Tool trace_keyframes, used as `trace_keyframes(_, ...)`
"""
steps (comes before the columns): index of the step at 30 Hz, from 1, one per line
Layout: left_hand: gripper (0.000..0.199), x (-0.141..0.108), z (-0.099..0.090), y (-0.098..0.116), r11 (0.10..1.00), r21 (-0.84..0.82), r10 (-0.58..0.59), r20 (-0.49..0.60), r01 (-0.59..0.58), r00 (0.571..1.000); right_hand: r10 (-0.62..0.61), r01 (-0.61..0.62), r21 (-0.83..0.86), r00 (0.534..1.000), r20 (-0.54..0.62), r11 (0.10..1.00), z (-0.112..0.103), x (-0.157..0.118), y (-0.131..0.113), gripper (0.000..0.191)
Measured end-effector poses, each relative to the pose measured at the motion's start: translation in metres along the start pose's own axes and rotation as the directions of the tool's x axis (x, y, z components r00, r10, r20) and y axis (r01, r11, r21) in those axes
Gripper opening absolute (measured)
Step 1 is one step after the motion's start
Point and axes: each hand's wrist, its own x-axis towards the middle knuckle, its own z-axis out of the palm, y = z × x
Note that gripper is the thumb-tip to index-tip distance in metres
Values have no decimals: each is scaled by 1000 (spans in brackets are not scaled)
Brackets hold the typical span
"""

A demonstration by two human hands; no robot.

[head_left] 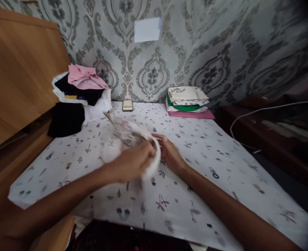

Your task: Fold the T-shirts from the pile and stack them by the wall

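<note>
A white cloth (126,130) with faint coloured print is bunched up above the middle of the table, smeared by motion. My left hand (134,161) is closed round its near right part, fingers curled into the fabric. At the cloth's right edge is my right hand (169,151), its fingertips pressed against the rim of the fabric, with the thumb side up. Part of the right fingers is hidden behind the cloth.
A patterned white sheet (195,181) covers the table. Heaped clothes (83,90) and a black cloth (66,118) lie at the back left. A folded pile (186,101) stands back right, a small framed object (128,105) by the wall. A white cable (269,108) runs at right.
</note>
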Motion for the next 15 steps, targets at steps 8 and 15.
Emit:
trace_keyframes(8,18,-20,47,-6,993,105,38,89,-47,995,99,-102,85,994,38,991,-9,-1,2,63)
trace_keyframes(15,16,-21,41,-47,849,474,-210,-105,234,972,14,145,-457,945,328,877,-21,-6,-13,88)
